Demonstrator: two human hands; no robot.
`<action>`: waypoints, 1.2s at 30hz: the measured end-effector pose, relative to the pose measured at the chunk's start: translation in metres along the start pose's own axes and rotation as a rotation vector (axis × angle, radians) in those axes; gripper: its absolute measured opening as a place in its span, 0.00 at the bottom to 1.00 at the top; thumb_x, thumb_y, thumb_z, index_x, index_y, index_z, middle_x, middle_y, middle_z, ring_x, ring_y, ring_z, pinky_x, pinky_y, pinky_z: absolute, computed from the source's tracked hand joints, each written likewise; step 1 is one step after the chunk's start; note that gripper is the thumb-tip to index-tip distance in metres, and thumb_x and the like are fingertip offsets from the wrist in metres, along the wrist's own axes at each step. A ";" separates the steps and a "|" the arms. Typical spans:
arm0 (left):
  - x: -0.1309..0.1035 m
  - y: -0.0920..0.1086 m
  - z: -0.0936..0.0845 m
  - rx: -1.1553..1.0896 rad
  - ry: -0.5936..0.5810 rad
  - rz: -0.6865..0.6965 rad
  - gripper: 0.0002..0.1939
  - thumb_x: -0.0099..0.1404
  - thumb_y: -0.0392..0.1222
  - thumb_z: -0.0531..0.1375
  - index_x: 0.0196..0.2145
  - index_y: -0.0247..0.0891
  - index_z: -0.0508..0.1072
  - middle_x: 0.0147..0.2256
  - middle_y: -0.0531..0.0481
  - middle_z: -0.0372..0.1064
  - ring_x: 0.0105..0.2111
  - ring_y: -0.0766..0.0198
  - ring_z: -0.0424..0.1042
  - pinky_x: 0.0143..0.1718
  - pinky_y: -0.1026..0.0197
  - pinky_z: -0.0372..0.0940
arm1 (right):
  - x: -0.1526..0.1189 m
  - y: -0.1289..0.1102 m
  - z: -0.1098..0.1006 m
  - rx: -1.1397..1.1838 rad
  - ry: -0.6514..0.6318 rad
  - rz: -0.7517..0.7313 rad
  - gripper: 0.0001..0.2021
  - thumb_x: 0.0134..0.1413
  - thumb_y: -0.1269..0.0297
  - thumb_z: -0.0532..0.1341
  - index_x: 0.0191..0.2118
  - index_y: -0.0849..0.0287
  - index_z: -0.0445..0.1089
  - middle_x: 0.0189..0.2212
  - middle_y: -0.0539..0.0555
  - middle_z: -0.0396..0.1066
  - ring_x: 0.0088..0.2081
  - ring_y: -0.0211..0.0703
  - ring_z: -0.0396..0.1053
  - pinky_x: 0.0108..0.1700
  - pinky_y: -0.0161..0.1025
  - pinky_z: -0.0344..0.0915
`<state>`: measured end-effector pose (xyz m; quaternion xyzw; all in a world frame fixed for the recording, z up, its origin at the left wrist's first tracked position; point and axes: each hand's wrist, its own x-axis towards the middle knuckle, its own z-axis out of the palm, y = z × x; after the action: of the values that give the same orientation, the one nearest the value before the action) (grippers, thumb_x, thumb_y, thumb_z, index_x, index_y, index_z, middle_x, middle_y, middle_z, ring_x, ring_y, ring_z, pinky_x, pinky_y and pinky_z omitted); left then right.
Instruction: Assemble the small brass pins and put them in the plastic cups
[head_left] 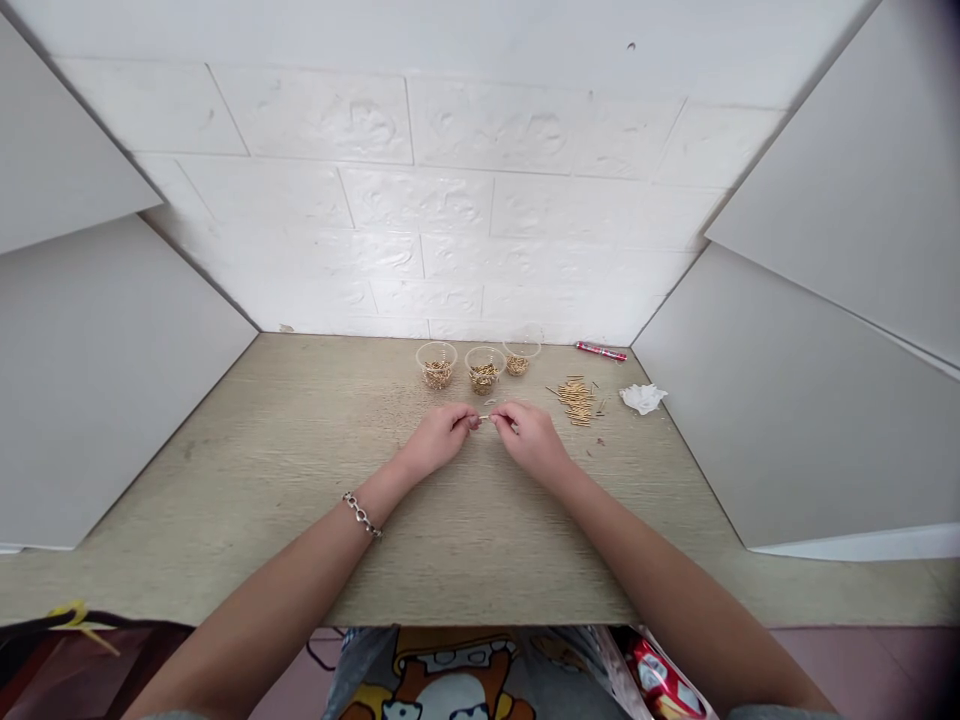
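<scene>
My left hand (444, 434) and my right hand (528, 436) meet fingertip to fingertip above the tabletop. Between them runs a small gold-coloured pin (484, 418), its ends pinched in the fingers of both hands. Just beyond stand three clear plastic cups: a left cup (436, 368), a middle cup (484, 372) and a right cup (519, 352), each with tiny gold pieces at the bottom. To the right of my right hand lies a pile of thin gold pins (577, 400). Fine details of the held pin are too small to make out.
A crumpled white tissue (643, 398) lies right of the pile, and a red pen-like stick (601, 351) rests near the back wall (450, 200). Grey panels (825, 400) flank both sides of the wooden table (480, 540). Small bits are scattered left of the cups.
</scene>
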<state>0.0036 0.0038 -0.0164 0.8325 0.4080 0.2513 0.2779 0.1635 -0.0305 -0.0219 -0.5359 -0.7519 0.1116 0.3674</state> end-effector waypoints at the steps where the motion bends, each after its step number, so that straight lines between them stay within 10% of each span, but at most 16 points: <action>1: 0.000 0.001 0.000 0.003 0.002 -0.002 0.11 0.58 0.37 0.47 0.26 0.36 0.68 0.27 0.52 0.68 0.29 0.66 0.65 0.33 0.64 0.58 | -0.001 -0.001 0.001 -0.019 0.004 0.000 0.07 0.50 0.70 0.52 0.30 0.59 0.66 0.27 0.52 0.68 0.31 0.38 0.62 0.34 0.34 0.56; 36: 0.001 0.002 0.001 -0.313 -0.105 -0.138 0.12 0.57 0.44 0.48 0.24 0.35 0.65 0.24 0.53 0.63 0.26 0.68 0.62 0.30 0.65 0.58 | 0.001 0.002 0.000 0.119 -0.003 0.053 0.07 0.49 0.70 0.52 0.28 0.60 0.66 0.23 0.50 0.67 0.26 0.35 0.61 0.29 0.32 0.56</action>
<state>0.0057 0.0033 -0.0158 0.7613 0.4049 0.2483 0.4415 0.1648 -0.0287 -0.0230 -0.5325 -0.7301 0.1665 0.3946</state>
